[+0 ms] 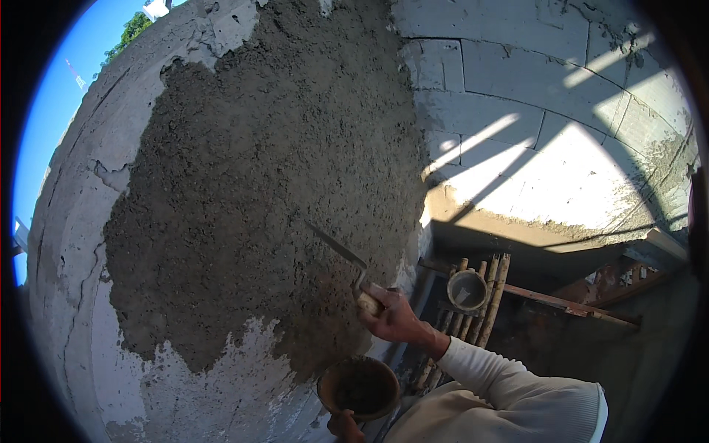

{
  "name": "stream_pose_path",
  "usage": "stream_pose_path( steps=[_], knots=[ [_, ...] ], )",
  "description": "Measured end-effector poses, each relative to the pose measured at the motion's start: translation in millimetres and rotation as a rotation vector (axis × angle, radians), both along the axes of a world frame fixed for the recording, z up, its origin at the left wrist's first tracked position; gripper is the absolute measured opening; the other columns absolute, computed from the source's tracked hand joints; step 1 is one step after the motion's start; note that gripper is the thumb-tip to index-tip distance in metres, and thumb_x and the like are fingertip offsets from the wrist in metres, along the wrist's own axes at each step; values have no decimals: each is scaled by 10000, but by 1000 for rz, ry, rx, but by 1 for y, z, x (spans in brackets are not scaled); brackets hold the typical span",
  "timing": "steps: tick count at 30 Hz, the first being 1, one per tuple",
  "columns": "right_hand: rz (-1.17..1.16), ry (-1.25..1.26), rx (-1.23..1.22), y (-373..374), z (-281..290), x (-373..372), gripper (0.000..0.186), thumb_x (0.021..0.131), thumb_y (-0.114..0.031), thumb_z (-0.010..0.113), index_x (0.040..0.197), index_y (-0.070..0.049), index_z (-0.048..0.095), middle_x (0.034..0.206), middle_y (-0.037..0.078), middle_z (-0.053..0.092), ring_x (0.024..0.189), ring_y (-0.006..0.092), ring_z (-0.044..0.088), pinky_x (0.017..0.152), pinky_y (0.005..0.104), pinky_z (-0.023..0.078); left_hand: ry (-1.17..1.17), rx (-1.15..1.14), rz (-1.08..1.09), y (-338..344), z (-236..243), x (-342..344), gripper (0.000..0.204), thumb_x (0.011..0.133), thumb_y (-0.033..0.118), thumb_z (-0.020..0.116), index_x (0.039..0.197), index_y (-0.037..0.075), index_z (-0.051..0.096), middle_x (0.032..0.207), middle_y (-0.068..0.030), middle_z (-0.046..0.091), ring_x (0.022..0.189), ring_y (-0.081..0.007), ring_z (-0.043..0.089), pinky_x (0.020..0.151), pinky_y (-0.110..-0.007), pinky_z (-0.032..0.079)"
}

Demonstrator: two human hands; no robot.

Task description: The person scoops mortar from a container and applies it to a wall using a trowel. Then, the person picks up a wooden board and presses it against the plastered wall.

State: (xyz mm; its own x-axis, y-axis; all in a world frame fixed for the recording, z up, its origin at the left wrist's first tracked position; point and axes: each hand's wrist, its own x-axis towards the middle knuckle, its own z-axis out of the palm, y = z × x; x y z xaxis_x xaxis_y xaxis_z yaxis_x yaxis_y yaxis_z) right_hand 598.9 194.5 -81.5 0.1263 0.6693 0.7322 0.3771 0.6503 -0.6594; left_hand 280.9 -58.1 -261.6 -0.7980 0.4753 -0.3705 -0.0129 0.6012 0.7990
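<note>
Your right hand [395, 319] is wrapped around the handle of the trowel [338, 246], whose blade lies over the dark mortar [258, 170] on the wall, though whether it touches is unclear; your left hand [346, 426] grips the near rim of the bowl [332, 384] below. For an even coat, a shallow blade tilt and firm, steady strokes likely serve best, with the bowl close beneath to catch drips.

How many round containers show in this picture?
2: a brown bowl in the left hand, and a grey container on the bamboo poles. Others may be hidden in shadow.
</note>
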Motion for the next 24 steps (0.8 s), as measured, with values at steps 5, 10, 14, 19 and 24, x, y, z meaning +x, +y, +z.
stream_pose_path(
  steps=[5, 10, 14, 19, 24],
  knots=[
    [575, -584, -1160, -125, -95, 35, 284, 879, -262, 701, 1106, -100, 755, 980, 184, 760, 952, 411, 742, 799, 510, 595, 88, -139, -446, 66, 34, 58, 272, 699, 171, 723, 797, -82, 740, 688, -163, 720, 697, -290, 721, 671, -455, 548],
    [324, -739, -1022, -118, -126, 51, 216, 830, -188, 707, 1026, -106, 746, 902, 194, 727, 878, 403, 729, 755, 514, 579, 243, -3, -920, 127, 90, 124, 191, 762, 139, 718, 804, -46, 701, 693, -197, 700, 656, -327, 700, 712, -465, 534],
    [450, -533, -909, -132, -85, 43, 222, 808, -128, 702, 1005, -30, 732, 887, 218, 722, 847, 396, 726, 744, 504, 576, 299, 183, -999, 161, 96, 124, 216, 768, 120, 703, 708, -44, 576, 598, -96, 591, 562, -204, 540, 626, -419, 468],
    [122, -676, -1105, -135, -91, 68, 299, 779, -109, 717, 1056, 5, 725, 996, 241, 732, 916, 463, 726, 840, 513, 595, 185, 210, -1080, 164, 108, 150, 224, 811, 113, 705, 722, -45, 572, 612, -157, 576, 589, -210, 560, 662, -427, 481],
    [303, -668, -1128, -159, -26, 61, 351, 810, -120, 717, 1154, -55, 736, 950, 236, 725, 906, 468, 713, 818, 504, 592, 87, 72, -1018, 167, 88, 138, 191, 823, 112, 706, 762, -48, 620, 667, -118, 647, 629, -208, 592, 680, -412, 495]
  ],
)
